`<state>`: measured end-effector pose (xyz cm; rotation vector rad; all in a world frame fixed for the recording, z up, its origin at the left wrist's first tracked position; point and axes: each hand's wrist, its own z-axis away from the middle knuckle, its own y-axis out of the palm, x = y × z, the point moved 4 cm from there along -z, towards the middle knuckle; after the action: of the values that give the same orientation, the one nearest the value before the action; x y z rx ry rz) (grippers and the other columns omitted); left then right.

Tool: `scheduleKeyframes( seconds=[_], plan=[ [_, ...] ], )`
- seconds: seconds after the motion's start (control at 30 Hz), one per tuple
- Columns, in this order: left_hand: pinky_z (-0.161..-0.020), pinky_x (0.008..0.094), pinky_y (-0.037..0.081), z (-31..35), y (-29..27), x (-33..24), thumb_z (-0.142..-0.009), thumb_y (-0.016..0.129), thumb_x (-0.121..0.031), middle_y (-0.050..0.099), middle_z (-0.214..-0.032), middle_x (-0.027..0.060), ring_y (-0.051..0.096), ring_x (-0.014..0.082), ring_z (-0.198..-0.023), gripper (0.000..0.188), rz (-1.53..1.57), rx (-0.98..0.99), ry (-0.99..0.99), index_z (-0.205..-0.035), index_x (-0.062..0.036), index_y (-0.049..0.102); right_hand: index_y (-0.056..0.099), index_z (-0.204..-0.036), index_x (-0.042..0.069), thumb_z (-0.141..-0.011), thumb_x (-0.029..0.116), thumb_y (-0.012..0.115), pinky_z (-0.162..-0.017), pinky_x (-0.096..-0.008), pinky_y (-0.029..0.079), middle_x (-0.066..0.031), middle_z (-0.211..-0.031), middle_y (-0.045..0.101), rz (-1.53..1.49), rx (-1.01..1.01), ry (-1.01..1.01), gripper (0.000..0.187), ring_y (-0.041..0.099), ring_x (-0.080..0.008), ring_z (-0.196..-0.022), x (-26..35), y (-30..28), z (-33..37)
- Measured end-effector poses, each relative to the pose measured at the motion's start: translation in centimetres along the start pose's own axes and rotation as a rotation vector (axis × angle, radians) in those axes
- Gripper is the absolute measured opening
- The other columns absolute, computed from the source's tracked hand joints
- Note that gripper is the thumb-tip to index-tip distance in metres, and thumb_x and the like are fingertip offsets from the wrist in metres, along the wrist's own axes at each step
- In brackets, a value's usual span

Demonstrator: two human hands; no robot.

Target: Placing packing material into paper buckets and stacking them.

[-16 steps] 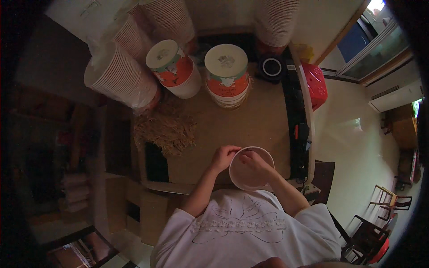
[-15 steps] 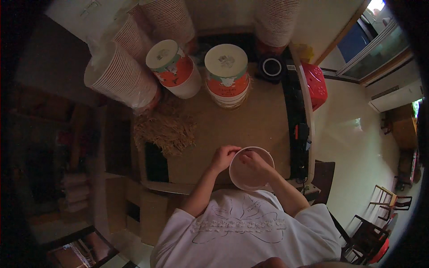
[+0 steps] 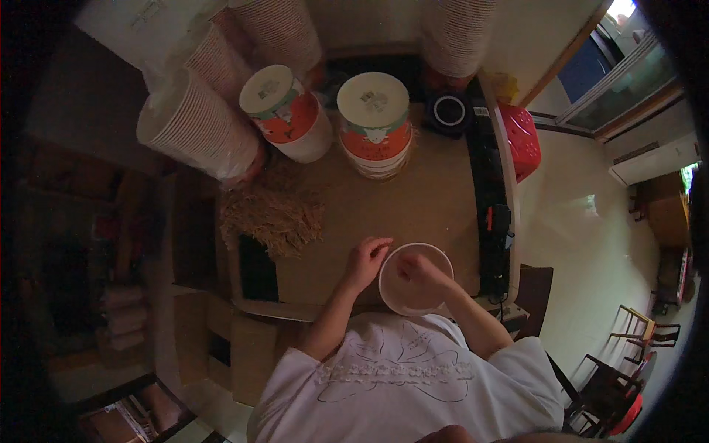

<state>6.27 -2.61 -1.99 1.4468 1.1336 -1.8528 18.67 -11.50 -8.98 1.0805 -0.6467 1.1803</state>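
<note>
A white paper tub (image 3: 394, 301) stands at the near edge of the table, its round mouth facing up. My right hand (image 3: 419, 270) reaches down inside it, fingers curled together and slightly blurred. Whatever those fingers hold, if anything, is hidden. Just left of the tub's rim is my left hand (image 3: 363, 264), holding nothing visible, with its fingers loosely bent and slightly apart. Farther up the table, shredded tan paper (image 3: 277, 218) lies in a loose heap on the left. Beyond it stand two upside-down orange-and-white tubs (image 3: 377, 140) (image 3: 292, 125).
Tall stacks of nested tubs in plastic wrap (image 3: 196, 125) crowd the far left, and another stack (image 3: 458, 37) rises at the far right. A dark round device (image 3: 447, 113) sits near the right corner. A black-and-orange tool (image 3: 499, 218) lies along the right edge, beside a red stool (image 3: 520, 144).
My left hand has drawn slightly left, off the tub's rim. Inside the tub, my right hand has shifted a little and its fingers look more curled.
</note>
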Motion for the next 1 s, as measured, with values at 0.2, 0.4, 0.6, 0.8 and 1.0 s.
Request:
scheduleKeyframes(
  seconds=[0.2,0.4,0.6,0.8,1.0],
  plan=[
    [-0.058,0.0221,0.042,3.5,0.7,-1.5,-0.078,0.059,-0.010,0.060,-0.079,0.0050,0.052,0.0097,-0.066,0.019,0.371,0.278,-0.414,-0.096,-0.0036,0.061,0.055,-0.087,0.001,-0.085,0.010,0.044,-0.062,-0.0246,0.040,-0.0036,-0.073,0.054,-0.149,0.012,0.076,0.014,0.047,-0.0110,-0.069,5.4,3.6,3.3],
    [-0.054,0.0212,0.042,4.5,0.7,-2.7,-0.074,0.063,-0.009,0.059,-0.075,0.0046,0.052,0.0068,-0.064,0.016,0.121,0.153,-0.160,-0.089,-0.0028,0.062,0.049,-0.107,0.003,-0.084,0.013,0.046,-0.070,-0.0234,0.039,-0.0027,-0.084,0.054,0.328,0.063,-0.012,0.025,0.047,-0.0082,-0.078,5.2,3.7,4.7],
    [-0.059,0.0306,0.044,5.4,1.0,-2.4,-0.076,0.056,-0.006,0.056,-0.074,0.0117,0.055,0.0234,-0.065,0.007,-0.086,0.032,-0.066,-0.075,0.0002,0.054,0.051,-0.087,0.002,-0.083,0.010,0.052,-0.058,-0.0228,0.041,-0.0036,-0.070,0.052,0.439,-0.146,-0.056,0.009,0.046,-0.0070,-0.065,5.4,3.8,5.3],
    [-0.060,0.0379,0.042,5.1,1.6,-3.4,-0.083,0.046,-0.010,0.051,-0.076,0.0169,0.052,0.0353,-0.071,0.012,-0.206,0.065,0.101,-0.079,0.0012,0.048,0.051,-0.087,0.002,-0.082,0.008,0.053,-0.056,-0.0224,0.041,-0.0036,-0.068,0.053,0.382,-0.243,-0.223,0.008,0.046,-0.0062,-0.064,5.4,3.5,5.2],
    [-0.061,0.0382,0.040,5.0,1.8,-3.3,-0.085,0.043,-0.013,0.051,-0.076,0.0182,0.052,0.0352,-0.074,0.016,-0.144,0.046,0.015,-0.078,0.0006,0.047,0.052,-0.082,0.003,-0.081,0.011,0.055,-0.055,-0.0189,0.038,0.0013,-0.066,0.050,0.325,-0.258,-0.111,0.009,0.045,-0.0039,-0.063,5.5,3.4,4.8]
  ],
)
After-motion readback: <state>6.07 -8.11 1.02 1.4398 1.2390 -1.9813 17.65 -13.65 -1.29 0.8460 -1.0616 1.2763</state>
